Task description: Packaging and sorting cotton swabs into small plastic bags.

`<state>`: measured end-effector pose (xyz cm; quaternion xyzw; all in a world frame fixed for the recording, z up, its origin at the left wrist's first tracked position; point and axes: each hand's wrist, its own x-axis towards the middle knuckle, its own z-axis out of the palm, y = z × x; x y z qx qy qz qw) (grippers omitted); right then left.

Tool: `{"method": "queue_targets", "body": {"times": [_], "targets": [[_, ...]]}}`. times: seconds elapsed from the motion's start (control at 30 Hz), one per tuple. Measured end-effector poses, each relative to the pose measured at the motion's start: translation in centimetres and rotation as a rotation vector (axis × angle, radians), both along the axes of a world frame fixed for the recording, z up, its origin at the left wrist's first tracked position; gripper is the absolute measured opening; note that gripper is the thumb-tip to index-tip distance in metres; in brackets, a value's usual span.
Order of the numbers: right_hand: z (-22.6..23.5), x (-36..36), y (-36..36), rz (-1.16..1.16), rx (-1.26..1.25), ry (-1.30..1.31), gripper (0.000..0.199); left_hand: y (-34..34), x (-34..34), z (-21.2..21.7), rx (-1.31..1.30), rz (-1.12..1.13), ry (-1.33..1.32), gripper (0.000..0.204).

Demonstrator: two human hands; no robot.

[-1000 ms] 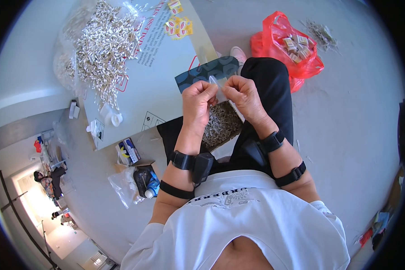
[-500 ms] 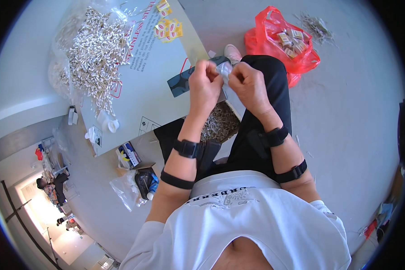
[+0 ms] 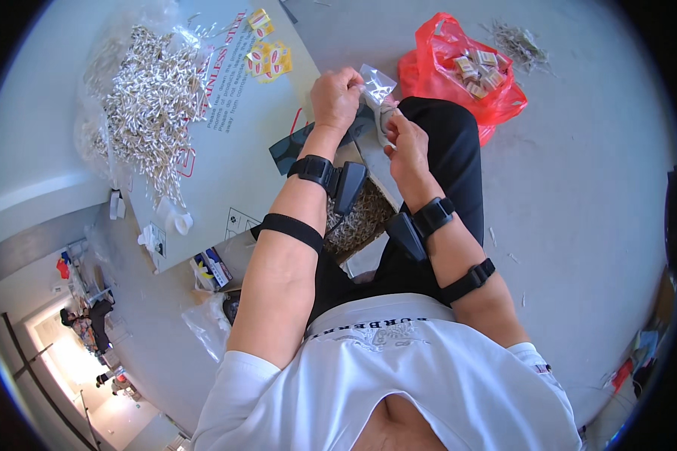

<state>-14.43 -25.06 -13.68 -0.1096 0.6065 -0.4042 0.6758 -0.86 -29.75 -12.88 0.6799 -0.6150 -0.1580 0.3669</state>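
My left hand [image 3: 337,99] pinches the edge of a small clear plastic bag [image 3: 377,84], which stands out to the right of the fingertips. Below and to the right, my right hand [image 3: 409,147] is apart from the bag with its fingers curled; whatever it may hold is hidden. Under my forearms, between my legs, a box [image 3: 361,214] is filled with loose cotton swabs. A dark blue patterned box or strip [image 3: 284,153] lies at the table's edge beside my left wrist. On the table at left, a large heap of cotton swabs [image 3: 154,98] spills from a clear bag.
Yellow printed cards [image 3: 269,62] lie on the far part of the table [image 3: 226,161]. A white cup [image 3: 182,222] is near its corner. On the floor stand a red plastic bag [image 3: 429,71] with small packs and a swab pile [image 3: 520,45]. People [image 3: 90,323] are far left.
My hands have come apart: the left stays up with the clear bag, which now shows more fully, while the right has moved down toward me. The view has shifted slightly.
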Motion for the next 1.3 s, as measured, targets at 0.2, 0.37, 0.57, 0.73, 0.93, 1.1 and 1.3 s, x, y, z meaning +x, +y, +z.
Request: {"method": "queue_targets", "body": {"times": [0.2, 0.37, 0.57, 0.73, 0.93, 1.1, 1.3], "targets": [[-1.0, 0.7, -2.0, -0.058, 0.103, -0.234, 0.019, 0.4, 0.1, -0.5, -0.038, -0.1, -0.127, 0.009], [-0.2, 1.1, -1.1, -0.086, 0.021, -0.221, 0.012, 1.2, 1.5, 0.4, 0.037, -0.257, -0.054, 0.012], [0.5, 1.0, 0.9, -0.009, -0.169, -0.142, 0.01, 2.3, 3.6, 2.5, 0.271, -0.347, 0.253, 0.009], [1.0, 2.3, 2.0, -0.018, -0.266, -0.065, 0.012, 2.8, 4.0, 2.0, 0.229, -0.295, 0.436, 0.016], [-0.8, 3.1, 3.0, 0.015, -0.394, 0.029, 0.011, 2.8, 4.3, 1.7, 0.246, -0.279, -0.022, 0.01], [-1.4, 4.7, 3.6, 0.166, -0.383, 0.253, 0.023, 3.3, 5.3, 3.4, 0.422, -0.241, -0.345, 0.01], [-2.8, 5.8, 4.0, 0.213, -0.623, 0.527, 0.026, 3.4, 3.6, 4.5, 0.576, -0.143, -0.662, 0.019]]}}
